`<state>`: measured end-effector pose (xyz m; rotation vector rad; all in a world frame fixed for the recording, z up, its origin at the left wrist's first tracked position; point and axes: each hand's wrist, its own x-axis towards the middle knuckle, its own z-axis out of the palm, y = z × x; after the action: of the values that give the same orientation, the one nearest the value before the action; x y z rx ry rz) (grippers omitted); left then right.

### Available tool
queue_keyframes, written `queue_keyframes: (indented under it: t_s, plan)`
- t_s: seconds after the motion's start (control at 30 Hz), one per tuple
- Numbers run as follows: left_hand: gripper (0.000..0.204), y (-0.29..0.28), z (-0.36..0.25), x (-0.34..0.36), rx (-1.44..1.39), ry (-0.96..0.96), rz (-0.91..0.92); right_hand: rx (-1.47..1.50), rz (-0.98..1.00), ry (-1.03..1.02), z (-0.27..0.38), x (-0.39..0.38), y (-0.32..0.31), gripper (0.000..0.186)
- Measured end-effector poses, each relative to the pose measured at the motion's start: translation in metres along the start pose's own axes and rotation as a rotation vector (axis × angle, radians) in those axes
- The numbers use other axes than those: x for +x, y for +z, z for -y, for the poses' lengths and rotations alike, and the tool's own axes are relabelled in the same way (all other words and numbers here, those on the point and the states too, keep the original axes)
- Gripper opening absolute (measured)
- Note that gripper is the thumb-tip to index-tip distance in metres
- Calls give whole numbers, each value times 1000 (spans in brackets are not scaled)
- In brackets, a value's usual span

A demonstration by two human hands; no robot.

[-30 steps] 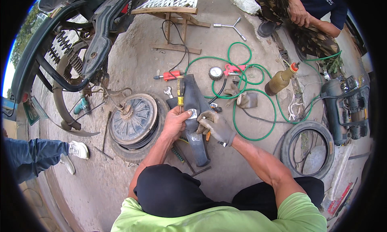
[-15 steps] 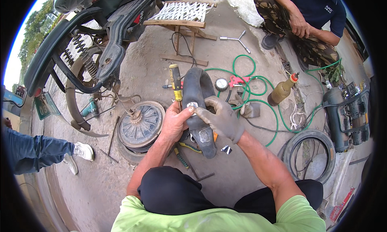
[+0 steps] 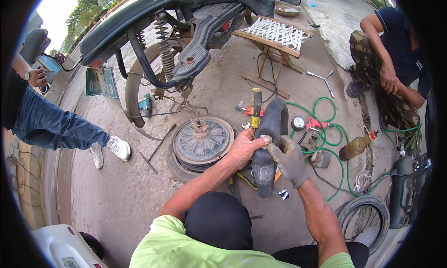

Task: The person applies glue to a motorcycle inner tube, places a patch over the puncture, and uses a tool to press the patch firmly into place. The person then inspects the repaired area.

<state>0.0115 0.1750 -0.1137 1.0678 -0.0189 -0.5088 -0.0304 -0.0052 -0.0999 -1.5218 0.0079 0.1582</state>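
Observation:
A black rubber inner tube (image 3: 275,117) is in front of me, between my two hands. My bare left hand (image 3: 244,149) is closed around its left side, thumb on top by a small pale patch. Beside that hand a screwdriver (image 3: 256,107) with a yellow-and-black handle stands upright; whether my fingers grip its shaft is hidden. From the right, my gloved right hand (image 3: 291,160) pinches the tube next to the left thumb. A second, greyish scuffed area shows lower on the tube.
A wheel hub (image 3: 203,142) lies left of the tube, below a raised scooter (image 3: 186,65). Green hose (image 3: 343,175), a pressure gauge (image 3: 298,123), a bottle (image 3: 356,148) and a loose tyre (image 3: 384,212) lie right. A seated person (image 3: 396,58) and a standing person's legs (image 3: 60,123) flank me.
My view has swung left, so the scene sits farther right and lower. Both hands stay on the inner tube, and the right fingers have shifted slightly beside the left thumb.

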Motion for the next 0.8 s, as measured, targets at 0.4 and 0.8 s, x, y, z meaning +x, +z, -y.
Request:
queue_keyframes:
  t_s: [0.4,0.8]
  plan:
    - [40,-2,-13,7,134,-75,47,218,8,20,-3,4,0,27]
    - [34,-38,-10,-39,746,-127,-91,326,-140,-174,48,14,-40,32]
